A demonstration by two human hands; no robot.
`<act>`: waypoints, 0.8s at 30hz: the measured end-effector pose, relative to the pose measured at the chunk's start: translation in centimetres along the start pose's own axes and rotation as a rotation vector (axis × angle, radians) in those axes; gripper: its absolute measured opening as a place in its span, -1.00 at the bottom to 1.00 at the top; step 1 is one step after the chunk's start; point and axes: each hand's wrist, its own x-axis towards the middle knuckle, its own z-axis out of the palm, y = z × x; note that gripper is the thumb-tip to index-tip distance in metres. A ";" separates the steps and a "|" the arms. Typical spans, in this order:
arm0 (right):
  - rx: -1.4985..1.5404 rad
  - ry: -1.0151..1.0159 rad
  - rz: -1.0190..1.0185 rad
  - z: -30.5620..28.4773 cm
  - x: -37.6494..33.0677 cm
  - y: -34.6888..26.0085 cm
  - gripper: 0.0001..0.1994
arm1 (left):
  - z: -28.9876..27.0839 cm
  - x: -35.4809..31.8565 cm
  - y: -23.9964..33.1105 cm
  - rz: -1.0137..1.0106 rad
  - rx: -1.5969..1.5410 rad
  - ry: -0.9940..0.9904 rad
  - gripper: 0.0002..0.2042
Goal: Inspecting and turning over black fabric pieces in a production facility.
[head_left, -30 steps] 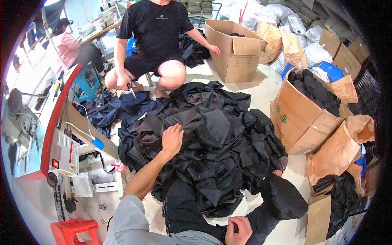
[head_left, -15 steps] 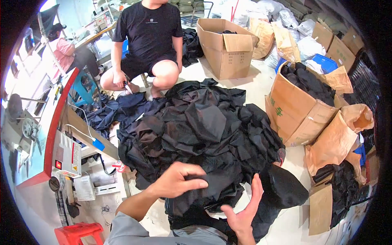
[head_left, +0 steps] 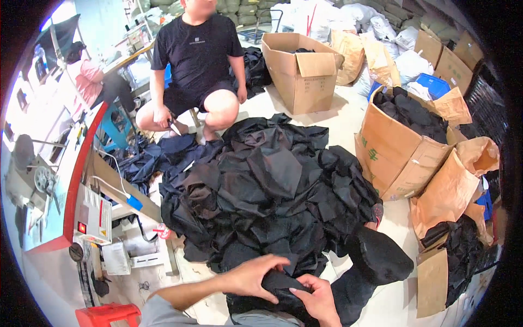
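Note:
Low in front of my lap, both hands are at a folded piece of black cloth [head_left: 280, 284]. My left hand [head_left: 248, 279] curves around its left side, fingers over the far edge and thumb on the near side. My right hand [head_left: 317, 298] pinches the right end, thumb on top and its other fingers mostly hidden. More black fabric lies across my lap beneath the hands. Just beyond them rises a large heap of crumpled black fabric pieces [head_left: 267, 180]. My right leg, in black trousers [head_left: 376, 256], stretches out beside the heap.
Across the heap a person in black [head_left: 199, 60] sits holding a small blade [head_left: 174, 128]. Cardboard boxes [head_left: 397, 147] of black cloth stand at the right and back. A red-edged sewing table [head_left: 81, 180] is at left, a red stool [head_left: 109, 315] below it.
Both hands have come down and closer together, from apart and empty to holding the folded black cloth. The seated person's blade hand has shifted slightly, and the view has tilted up.

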 end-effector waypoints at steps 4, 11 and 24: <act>-0.054 0.010 -0.114 -0.2 -0.7 -1.2 -0.95 | 3.0 -0.3 -1.4 -0.017 0.037 0.284 -0.29; -0.236 0.076 0.041 -2.2 -0.1 -1.4 -0.86 | -0.9 -0.5 -1.6 -0.045 -0.363 -0.123 -0.67; -0.198 -0.592 0.108 -4.7 1.9 -3.8 -0.31 | -2.8 4.4 1.7 -0.028 -0.632 -0.515 -0.56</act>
